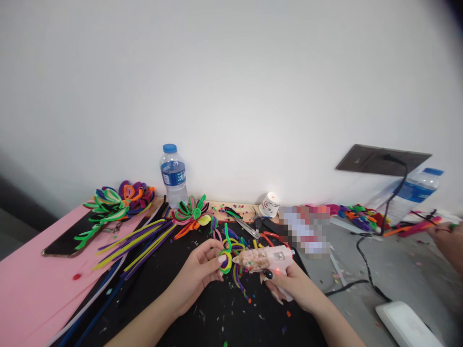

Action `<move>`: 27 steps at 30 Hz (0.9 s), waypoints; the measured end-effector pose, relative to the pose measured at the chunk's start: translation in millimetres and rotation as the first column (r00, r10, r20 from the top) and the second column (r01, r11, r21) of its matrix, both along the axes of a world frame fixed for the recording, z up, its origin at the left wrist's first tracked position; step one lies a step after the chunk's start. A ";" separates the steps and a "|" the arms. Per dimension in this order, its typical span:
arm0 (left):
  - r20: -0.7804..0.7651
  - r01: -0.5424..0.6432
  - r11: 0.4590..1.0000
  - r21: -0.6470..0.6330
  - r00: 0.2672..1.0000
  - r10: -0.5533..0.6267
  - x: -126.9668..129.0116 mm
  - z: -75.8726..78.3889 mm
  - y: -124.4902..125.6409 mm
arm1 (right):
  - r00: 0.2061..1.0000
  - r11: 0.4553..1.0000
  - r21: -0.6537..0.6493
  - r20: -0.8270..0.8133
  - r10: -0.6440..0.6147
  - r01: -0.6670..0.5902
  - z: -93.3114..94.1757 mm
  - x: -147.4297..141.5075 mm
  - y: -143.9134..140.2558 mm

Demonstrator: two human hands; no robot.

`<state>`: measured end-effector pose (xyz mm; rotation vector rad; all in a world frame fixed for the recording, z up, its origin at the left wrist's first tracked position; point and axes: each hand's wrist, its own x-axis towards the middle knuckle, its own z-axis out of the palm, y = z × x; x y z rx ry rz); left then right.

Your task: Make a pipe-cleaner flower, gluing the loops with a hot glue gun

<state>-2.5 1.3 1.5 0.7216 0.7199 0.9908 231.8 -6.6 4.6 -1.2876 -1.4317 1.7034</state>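
Glue gun in a wrapped right hand points its nozzle at a pipe-cleaner coil, pinched in the left hand's closed fingertips, lower centre of the frame. Gluing appears underway; the next move likely calls for a steady nozzle. The coil is fuzzy, round, purple-centred, ringed yellow and green.

A glue gun and pipe cleaners show a craft workspace.
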 end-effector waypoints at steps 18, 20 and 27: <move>-0.004 0.060 0.998 0.012 0.998 -0.060 0.1 -1.1 -0.8 | 0.995 0.997 -0.003 -0.068 -0.072 0.072 -4.4 0.2 0.8; -0.003 0.066 0.998 0.009 0.998 -0.066 -0.2 -1.5 -0.9 | 0.995 0.997 -0.003 -0.068 -0.071 0.071 -3.8 -0.2 0.8; -0.008 0.078 0.997 0.008 0.997 -0.078 0.0 -1.3 -0.1 | 0.996 0.997 0.009 -0.050 -0.077 0.078 -5.3 0.3 1.7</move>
